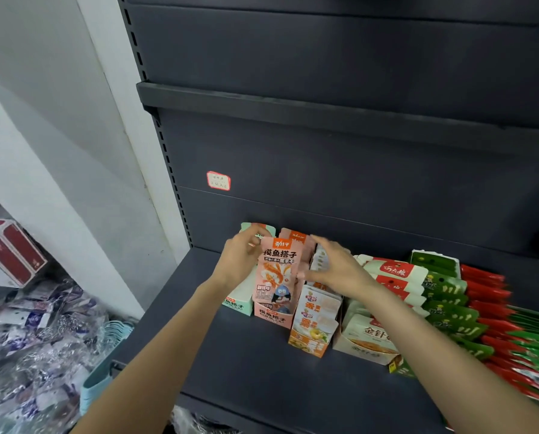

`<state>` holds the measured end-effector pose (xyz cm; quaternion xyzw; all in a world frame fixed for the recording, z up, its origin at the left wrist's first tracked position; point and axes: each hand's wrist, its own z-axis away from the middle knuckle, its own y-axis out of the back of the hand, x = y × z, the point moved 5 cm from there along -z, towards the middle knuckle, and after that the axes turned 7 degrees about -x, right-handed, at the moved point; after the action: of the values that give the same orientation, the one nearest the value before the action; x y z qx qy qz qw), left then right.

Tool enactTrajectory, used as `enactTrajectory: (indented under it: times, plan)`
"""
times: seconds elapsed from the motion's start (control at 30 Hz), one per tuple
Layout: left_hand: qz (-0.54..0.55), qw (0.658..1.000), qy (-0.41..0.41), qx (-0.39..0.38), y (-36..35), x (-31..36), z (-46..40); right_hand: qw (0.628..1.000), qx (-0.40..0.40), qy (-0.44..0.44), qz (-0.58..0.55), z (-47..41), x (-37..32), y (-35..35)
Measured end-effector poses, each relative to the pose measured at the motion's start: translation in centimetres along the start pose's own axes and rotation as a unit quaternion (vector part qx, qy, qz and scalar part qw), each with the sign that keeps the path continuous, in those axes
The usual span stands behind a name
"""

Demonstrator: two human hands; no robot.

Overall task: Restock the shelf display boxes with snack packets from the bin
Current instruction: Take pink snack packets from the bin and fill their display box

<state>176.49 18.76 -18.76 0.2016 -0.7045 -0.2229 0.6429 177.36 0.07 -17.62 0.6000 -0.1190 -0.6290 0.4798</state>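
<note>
The pink snack packet (277,270) stands upright above the pink display box (273,316) near the shelf's (246,364) back edge, pinched on either side by the left hand (241,261) and right hand (337,267).

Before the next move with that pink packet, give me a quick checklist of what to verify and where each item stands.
1. Pink packet held: ok, left hand grips its left edge.
2. Packet over the right box: ok, it stands upright in the matching pink box.
3. Right hand placement: ok, it is at the packet's right edge, over the orange box packets.
4. Packet fully seated: cannot tell, its lower end is hidden.
5. Room left in the pink box: cannot tell.
6. Neighbouring mint box upright: ok.
</note>
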Motion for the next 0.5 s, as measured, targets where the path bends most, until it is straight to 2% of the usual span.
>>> enactTrajectory:
  times: [0.13,0.23,0.37,0.43,0.5]
  plan:
    - [0.019,1.0,0.015,-0.009,-0.5,-0.5,-0.7,0.998,-0.037,-0.033,0.046,-0.4,0.3,-1.5]
    - [0.016,1.0,0.011,-0.017,-0.7,-0.7,-0.9,0.993,-0.028,-0.041,0.108,-0.3,0.5,-2.1]
    - [0.037,0.999,0.017,-0.001,-0.9,-1.3,-0.8,0.991,-0.005,-0.043,0.125,-0.4,0.6,-2.3]
    - [0.01,0.999,0.029,-0.01,-1.1,-1.9,-0.7,0.991,-0.003,-0.046,0.128,-0.5,0.6,-2.3]
    - [-0.043,0.997,0.043,-0.052,-1.7,-2.6,-0.5,0.991,-0.004,-0.051,0.127,-0.5,0.7,-2.3]
